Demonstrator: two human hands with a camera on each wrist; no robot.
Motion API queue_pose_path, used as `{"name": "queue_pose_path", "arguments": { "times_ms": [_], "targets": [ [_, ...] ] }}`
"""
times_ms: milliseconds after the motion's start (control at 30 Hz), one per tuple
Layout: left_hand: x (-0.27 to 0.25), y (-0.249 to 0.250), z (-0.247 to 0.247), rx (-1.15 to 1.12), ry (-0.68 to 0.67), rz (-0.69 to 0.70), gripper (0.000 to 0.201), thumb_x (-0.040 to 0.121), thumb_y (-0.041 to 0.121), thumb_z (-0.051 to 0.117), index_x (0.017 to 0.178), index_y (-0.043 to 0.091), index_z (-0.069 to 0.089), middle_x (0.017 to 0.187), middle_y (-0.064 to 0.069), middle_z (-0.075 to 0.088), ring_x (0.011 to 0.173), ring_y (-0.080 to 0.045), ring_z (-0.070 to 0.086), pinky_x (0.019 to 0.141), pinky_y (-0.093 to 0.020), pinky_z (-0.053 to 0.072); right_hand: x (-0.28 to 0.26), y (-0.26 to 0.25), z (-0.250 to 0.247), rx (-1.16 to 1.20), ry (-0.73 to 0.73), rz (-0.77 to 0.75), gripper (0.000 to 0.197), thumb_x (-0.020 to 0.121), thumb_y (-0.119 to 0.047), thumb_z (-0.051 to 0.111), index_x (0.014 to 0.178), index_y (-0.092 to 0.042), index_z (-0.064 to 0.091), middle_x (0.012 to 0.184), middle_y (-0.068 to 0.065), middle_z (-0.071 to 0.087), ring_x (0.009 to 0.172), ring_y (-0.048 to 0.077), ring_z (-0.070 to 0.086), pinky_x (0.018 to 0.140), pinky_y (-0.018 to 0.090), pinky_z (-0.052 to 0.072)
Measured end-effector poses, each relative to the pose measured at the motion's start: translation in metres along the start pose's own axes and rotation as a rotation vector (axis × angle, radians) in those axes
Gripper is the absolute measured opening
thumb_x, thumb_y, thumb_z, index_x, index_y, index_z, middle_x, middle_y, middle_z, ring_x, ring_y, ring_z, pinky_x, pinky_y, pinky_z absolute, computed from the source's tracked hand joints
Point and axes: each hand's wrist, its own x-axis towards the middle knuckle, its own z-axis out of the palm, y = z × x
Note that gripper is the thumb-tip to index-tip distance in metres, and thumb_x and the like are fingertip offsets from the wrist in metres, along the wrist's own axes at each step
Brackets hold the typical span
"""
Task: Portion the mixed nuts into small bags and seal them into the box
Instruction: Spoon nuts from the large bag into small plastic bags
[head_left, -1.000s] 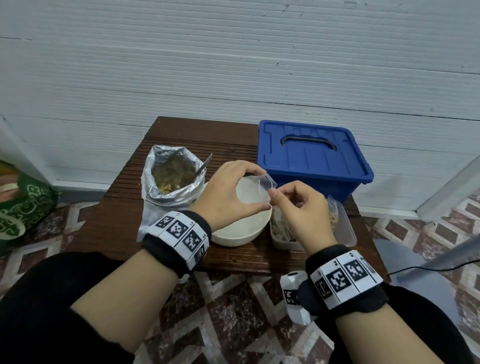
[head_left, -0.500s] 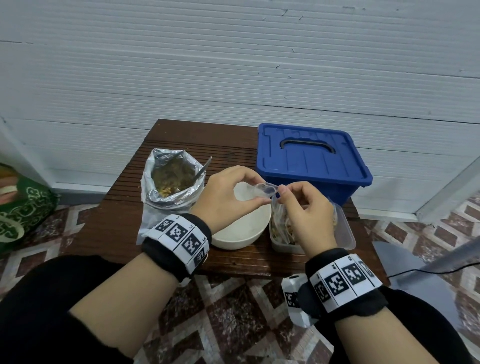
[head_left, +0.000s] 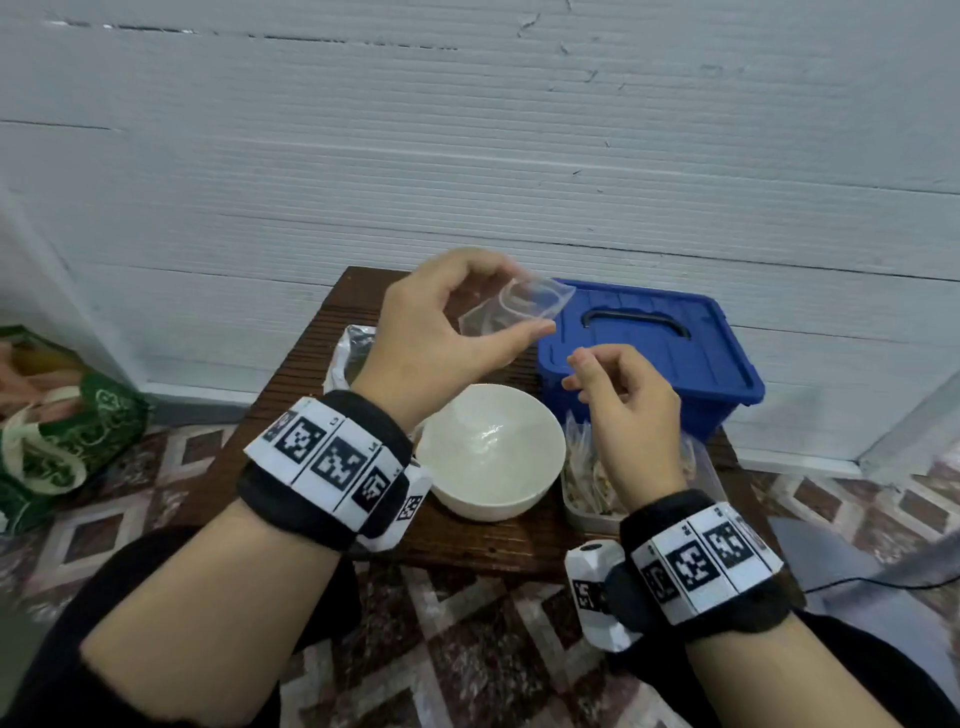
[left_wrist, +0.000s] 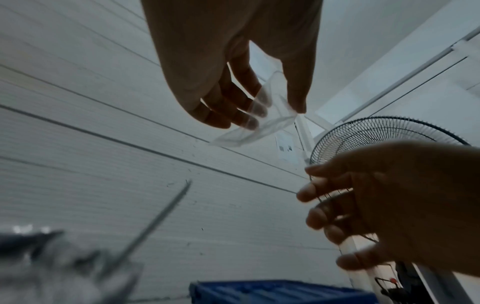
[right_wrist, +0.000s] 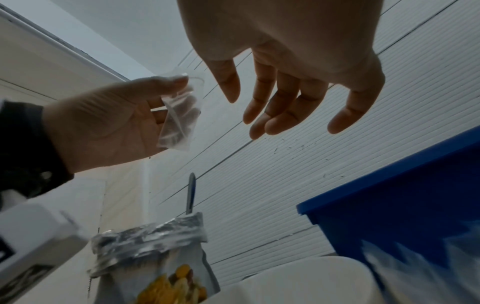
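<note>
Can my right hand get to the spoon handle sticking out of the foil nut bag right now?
Probably, with a detour. The right hand is empty, but the left hand, holding the small clear bag, hangs between it and the spoon in the foil bag.

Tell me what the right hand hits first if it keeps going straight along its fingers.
Probably the small clear bag held by the left hand; the right hand points toward it, empty. Depth is unclear.
</note>
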Motion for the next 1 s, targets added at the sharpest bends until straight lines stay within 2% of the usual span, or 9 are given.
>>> {"name": "queue_pose_path", "arguments": {
  "times_ms": [167, 267, 467, 600, 667, 767, 867, 933, 1000],
  "targets": [
    [0.013, -0.001, -0.040, 0.145, 0.079, -0.032, 0.034, 0.069, 0.025, 0.085, 0.096, 0.022, 0.066, 0.094, 0.012, 0.068, 0.085, 0.007, 0.061, 0.075, -0.007, 0.044, 0.001, -0.013, 0.025, -0.006, -0.088, 0.006, 0.011, 0.090, -0.031, 0.062, 0.080, -0.030, 0.062, 0.078, 0.002, 0.067, 0.077, 0.015, 0.062, 0.070, 0.027, 0.048],
    [0.017, -0.015, -0.063, 0.266, 0.071, -0.089, 0.037, 0.068, 0.025, 0.086, 0.099, 0.015, 0.068, 0.093, 0.015, 0.066, 0.086, 0.014, 0.058, 0.075, -0.001, 0.040, 0.001, -0.019, 0.042, -0.063, -0.182, 0.029, 0.012, 0.088, -0.040, 0.063, 0.088, -0.029, 0.067, 0.076, -0.005, 0.065, 0.072, 0.004, 0.058, 0.073, 0.028, 0.048],
    [0.009, -0.050, -0.092, 0.349, 0.032, -0.256, 0.038, 0.067, 0.024, 0.086, 0.100, 0.019, 0.068, 0.093, 0.014, 0.067, 0.082, 0.017, 0.058, 0.074, 0.001, 0.040, 0.008, -0.022, 0.074, -0.203, -0.264, 0.104, 0.038, 0.087, -0.050, 0.061, 0.113, -0.022, 0.065, 0.070, -0.015, 0.056, 0.077, -0.001, 0.053, 0.095, 0.044, 0.045],
    [0.002, -0.061, -0.098, 0.405, -0.007, -0.292, 0.032, 0.069, 0.029, 0.084, 0.094, 0.031, 0.064, 0.090, 0.021, 0.064, 0.082, 0.012, 0.057, 0.071, 0.002, 0.038, 0.011, -0.016, 0.090, -0.270, -0.307, 0.095, 0.027, 0.090, -0.043, 0.059, 0.101, -0.021, 0.072, 0.078, -0.011, 0.067, 0.087, 0.012, 0.062, 0.092, 0.045, 0.047],
    [-0.003, -0.067, -0.098, 0.420, -0.032, -0.311, 0.030, 0.070, 0.034, 0.082, 0.095, 0.031, 0.064, 0.091, 0.020, 0.064, 0.086, 0.009, 0.058, 0.071, 0.002, 0.038, 0.009, -0.013, 0.097, -0.302, -0.312, 0.047, 0.023, 0.094, -0.036, 0.056, 0.093, -0.021, 0.073, 0.080, -0.004, 0.071, 0.089, 0.020, 0.063, 0.090, 0.047, 0.047],
    [-0.009, -0.078, -0.096, 0.415, -0.068, -0.347, 0.030, 0.072, 0.036, 0.081, 0.097, 0.029, 0.065, 0.091, 0.019, 0.065, 0.087, 0.008, 0.058, 0.070, 0.000, 0.040, 0.006, -0.013, 0.101, -0.302, -0.277, -0.067, 0.023, 0.095, -0.028, 0.054, 0.084, -0.018, 0.072, 0.075, -0.002, 0.069, 0.080, 0.021, 0.062, 0.086, 0.049, 0.047],
    [-0.011, -0.085, -0.096, 0.419, -0.092, -0.368, 0.032, 0.073, 0.035, 0.080, 0.100, 0.028, 0.065, 0.095, 0.019, 0.064, 0.091, 0.007, 0.058, 0.075, -0.005, 0.042, 0.004, -0.013, 0.101, -0.283, -0.228, -0.224, 0.020, 0.095, -0.027, 0.054, 0.091, -0.020, 0.073, 0.081, -0.002, 0.068, 0.083, 0.018, 0.060, 0.083, 0.050, 0.047],
    [-0.011, -0.087, -0.097, 0.434, -0.118, -0.351, 0.034, 0.072, 0.034, 0.081, 0.101, 0.027, 0.065, 0.097, 0.017, 0.065, 0.093, 0.005, 0.058, 0.079, -0.008, 0.045, 0.003, -0.011, 0.100, -0.331, -0.183, -0.350, 0.020, 0.093, -0.027, 0.053, 0.094, -0.022, 0.073, 0.080, -0.004, 0.064, 0.082, 0.017, 0.058, 0.079, 0.046, 0.045],
    [-0.011, -0.088, -0.097, 0.447, -0.142, -0.323, 0.035, 0.071, 0.032, 0.082, 0.102, 0.027, 0.065, 0.098, 0.015, 0.065, 0.094, 0.001, 0.060, 0.084, -0.016, 0.050, 0.002, -0.008, 0.100, -0.435, -0.160, -0.461, 0.019, 0.090, -0.026, 0.055, 0.092, -0.022, 0.073, 0.079, -0.005, 0.059, 0.078, 0.016, 0.054, 0.076, 0.035, 0.034]
  ]
}}
